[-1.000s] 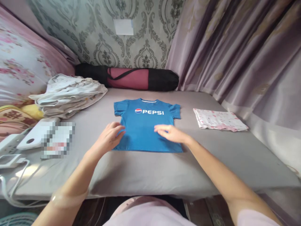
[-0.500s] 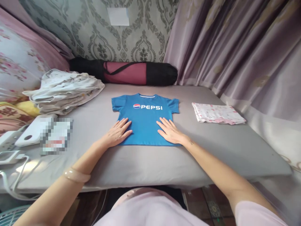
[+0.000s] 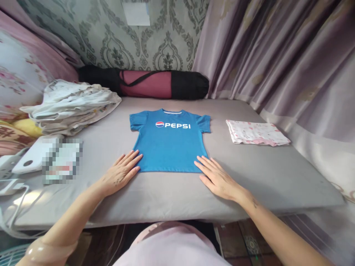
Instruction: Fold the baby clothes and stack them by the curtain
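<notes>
A blue T-shirt (image 3: 170,147) with a white PEPSI print lies flat and spread out, its collar away from me and its hem towards me. My left hand (image 3: 122,172) rests palm down at the shirt's lower left corner, fingertips on the fabric and the fingers outstretched. At the lower right corner, my right hand (image 3: 217,178) lies flat in the same way, its fingertips over the hem. Neither hand grips anything. The shirt looks smooth, with both short sleeves out to the sides.
The shirt is on a grey-covered surface (image 3: 172,199). To the right lies a folded white-and-pink cloth (image 3: 256,133). At left are a pile of pale cloth (image 3: 72,107), a white device (image 3: 36,155) and cables (image 3: 20,207). A black-and-maroon long bag (image 3: 145,84) lies along the wall.
Both hands have slid outward and towards me, from the lower middle of the shirt to its bottom corners. The shirt stays spread in place, and the view has shifted slightly.
</notes>
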The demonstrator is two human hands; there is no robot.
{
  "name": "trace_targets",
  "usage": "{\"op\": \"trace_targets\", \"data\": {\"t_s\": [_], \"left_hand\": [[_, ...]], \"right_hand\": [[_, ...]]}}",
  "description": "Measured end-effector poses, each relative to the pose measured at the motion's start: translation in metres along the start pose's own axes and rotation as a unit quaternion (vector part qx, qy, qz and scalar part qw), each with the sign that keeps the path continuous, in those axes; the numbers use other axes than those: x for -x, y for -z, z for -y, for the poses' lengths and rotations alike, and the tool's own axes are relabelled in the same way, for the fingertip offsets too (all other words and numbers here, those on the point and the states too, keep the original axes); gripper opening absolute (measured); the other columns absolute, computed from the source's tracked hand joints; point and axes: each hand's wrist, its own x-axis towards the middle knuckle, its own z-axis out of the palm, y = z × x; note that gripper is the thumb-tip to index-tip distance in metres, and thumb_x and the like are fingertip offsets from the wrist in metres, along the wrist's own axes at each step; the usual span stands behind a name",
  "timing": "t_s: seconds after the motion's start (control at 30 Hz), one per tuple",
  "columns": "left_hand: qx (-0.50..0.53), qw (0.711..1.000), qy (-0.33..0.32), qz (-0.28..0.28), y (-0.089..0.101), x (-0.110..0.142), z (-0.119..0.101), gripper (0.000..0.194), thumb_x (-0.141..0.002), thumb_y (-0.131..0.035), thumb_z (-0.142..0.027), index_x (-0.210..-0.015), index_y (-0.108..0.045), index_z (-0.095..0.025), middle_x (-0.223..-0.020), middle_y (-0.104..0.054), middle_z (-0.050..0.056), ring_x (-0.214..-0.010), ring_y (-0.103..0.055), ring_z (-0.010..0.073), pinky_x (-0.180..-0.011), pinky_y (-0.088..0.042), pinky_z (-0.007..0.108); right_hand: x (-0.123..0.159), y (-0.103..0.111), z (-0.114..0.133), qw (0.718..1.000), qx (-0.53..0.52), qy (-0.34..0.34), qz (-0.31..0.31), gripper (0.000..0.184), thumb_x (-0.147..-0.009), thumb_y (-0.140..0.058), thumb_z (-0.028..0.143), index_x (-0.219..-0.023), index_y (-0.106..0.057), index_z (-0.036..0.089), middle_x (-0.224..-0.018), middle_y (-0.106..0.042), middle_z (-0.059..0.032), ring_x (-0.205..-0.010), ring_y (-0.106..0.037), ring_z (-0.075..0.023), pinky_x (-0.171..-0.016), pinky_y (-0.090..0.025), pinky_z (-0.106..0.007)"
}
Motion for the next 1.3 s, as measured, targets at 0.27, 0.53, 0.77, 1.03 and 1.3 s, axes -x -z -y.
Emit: {"op": "trace_targets", "data": {"t_s": [0.27,0.53,0.77,1.03,1.3], "left_hand": [[0.034,0.999,-0.029,0.011,0.05,-0.053,0.013,0.047,-0.099,-0.028,-0.05,-0.11,-0.068,-0.028,-0.115,-0.07,0.003,-0.114,-0.06,0.0222,-0.109,-0.034,0.043],[0.053,0.992,-0.054,-0.098,0.033,-0.244,0.041,0.035,-0.091,-0.038,-0.029,-0.109,-0.066,-0.016,-0.112,-0.068,0.012,-0.106,-0.062,0.0234,-0.095,-0.047,0.035],[-0.005,0.991,0.073,-0.111,0.006,-0.296,0.047,0.048,-0.096,-0.033,-0.036,-0.133,-0.051,-0.011,-0.138,-0.052,0.019,-0.13,-0.046,0.0291,-0.11,-0.034,0.044],[-0.004,0.984,0.17,-0.043,0.001,-0.29,0.052,0.066,-0.096,-0.016,-0.056,-0.151,-0.028,-0.022,-0.158,-0.024,0.009,-0.146,-0.018,0.0304,-0.114,-0.013,0.059],[0.048,0.979,0.177,-0.094,0.02,-0.274,0.083,0.063,-0.097,-0.015,-0.047,-0.147,-0.034,-0.013,-0.156,-0.03,0.015,-0.144,-0.025,0.0253,-0.114,-0.025,0.048]], "right_hand": [[-0.033,0.056,-0.027,0.988,-0.144,-0.012,0.064,0.036,-0.096,-0.044,0.043,-0.121,-0.067,0.029,-0.129,-0.064,-0.0016,-0.12,-0.057,-0.0226,-0.109,-0.037,-0.041],[-0.216,0.051,-0.085,0.991,0.031,-0.089,-0.094,0.036,-0.096,-0.038,0.017,-0.118,-0.065,0.013,-0.125,-0.064,-0.0119,-0.117,-0.057,-0.021,-0.104,-0.037,-0.031],[-0.288,0.023,-0.104,0.984,0.076,-0.148,-0.066,0.052,-0.1,-0.026,0.029,-0.146,-0.037,0.007,-0.155,-0.032,-0.0143,-0.143,-0.026,-0.025,-0.117,-0.016,-0.041],[-0.291,0.009,-0.107,0.981,0.057,-0.176,-0.065,0.064,-0.099,-0.02,0.051,-0.153,-0.023,0.018,-0.16,-0.018,-0.0088,-0.147,-0.012,-0.0255,-0.118,-0.007,-0.047],[-0.271,0.038,-0.129,0.974,-0.053,-0.191,-0.106,0.061,-0.101,-0.012,0.042,-0.152,-0.025,0.011,-0.159,-0.022,-0.0086,-0.146,-0.017,-0.0168,-0.118,-0.015,-0.033]]}}
